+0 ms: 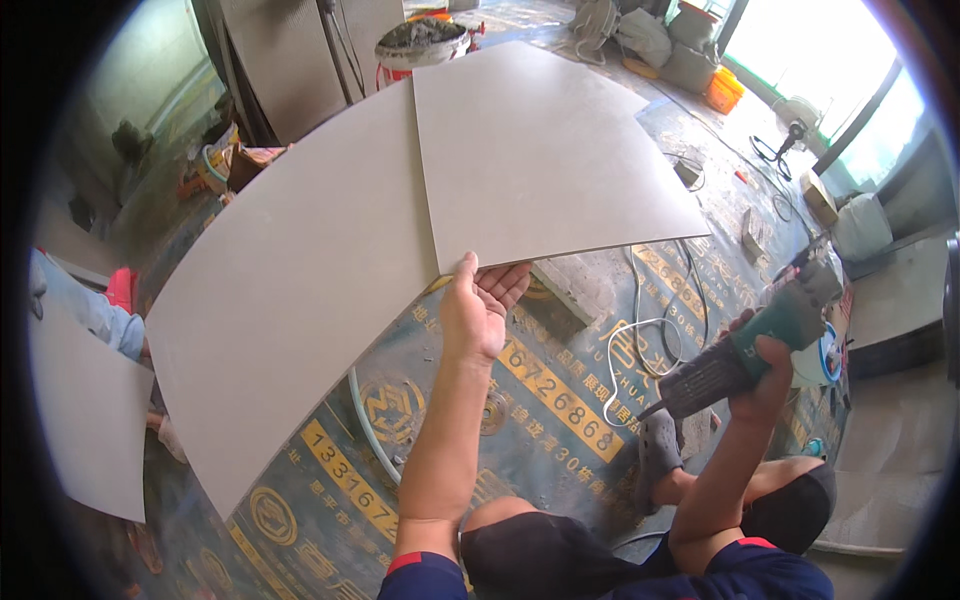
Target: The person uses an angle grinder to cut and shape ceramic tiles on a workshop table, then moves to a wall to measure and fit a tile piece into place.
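My left hand (475, 320) grips the near corner of a pale grey tile (550, 160), thumb on top and fingers under its edge. This piece lies over a larger pale tile (300, 260), whose left part reaches down towards the near left. In my right hand (765, 385) is a green and black angle grinder (745, 355), raised to the right, apart from the tiles. Its head end is blurred, so the disc cannot be made out. My bent knees are below the hands.
A bucket of grey mortar (422, 45) stands beyond the tiles. Cables (690, 300) and a concrete block (575, 285) lie on the printed floor sheet (540, 390). At the left, another person's sleeve (90, 310) shows beside a tile piece (90, 420). An orange bucket (724, 90) stands far right.
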`<state>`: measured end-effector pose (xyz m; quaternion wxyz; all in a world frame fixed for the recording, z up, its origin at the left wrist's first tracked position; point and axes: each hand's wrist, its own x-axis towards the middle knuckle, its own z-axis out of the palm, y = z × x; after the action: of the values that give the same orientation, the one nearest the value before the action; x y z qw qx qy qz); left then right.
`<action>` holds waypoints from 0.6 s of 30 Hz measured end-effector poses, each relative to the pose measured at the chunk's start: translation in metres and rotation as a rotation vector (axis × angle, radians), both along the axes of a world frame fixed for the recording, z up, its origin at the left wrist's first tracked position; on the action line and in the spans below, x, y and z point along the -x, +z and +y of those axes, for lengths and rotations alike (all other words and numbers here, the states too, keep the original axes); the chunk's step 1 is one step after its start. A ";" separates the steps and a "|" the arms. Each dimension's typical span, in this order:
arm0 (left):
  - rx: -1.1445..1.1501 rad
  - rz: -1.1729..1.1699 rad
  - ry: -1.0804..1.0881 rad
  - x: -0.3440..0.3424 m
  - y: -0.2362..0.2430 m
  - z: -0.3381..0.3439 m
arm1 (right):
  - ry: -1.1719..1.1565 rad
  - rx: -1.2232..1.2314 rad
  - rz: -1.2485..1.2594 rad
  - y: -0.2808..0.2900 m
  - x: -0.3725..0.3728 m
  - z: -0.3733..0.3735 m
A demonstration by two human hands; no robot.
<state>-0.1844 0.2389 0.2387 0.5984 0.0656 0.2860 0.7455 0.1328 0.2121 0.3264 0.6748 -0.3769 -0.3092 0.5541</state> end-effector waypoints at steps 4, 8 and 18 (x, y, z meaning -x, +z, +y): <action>0.059 0.014 -0.004 -0.033 0.012 0.003 | 0.001 -0.007 0.053 -0.002 0.012 0.001; -0.014 -0.087 -0.037 -0.070 -0.005 0.007 | 0.020 -0.034 -0.021 -0.013 0.013 -0.002; -0.270 0.112 -0.390 0.000 -0.012 -0.015 | 0.180 0.020 -0.473 -0.063 0.015 -0.012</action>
<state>-0.1842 0.2242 0.2266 0.7002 0.2402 0.1982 0.6425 0.1176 0.1996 0.2631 0.5277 -0.4738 -0.4853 0.5114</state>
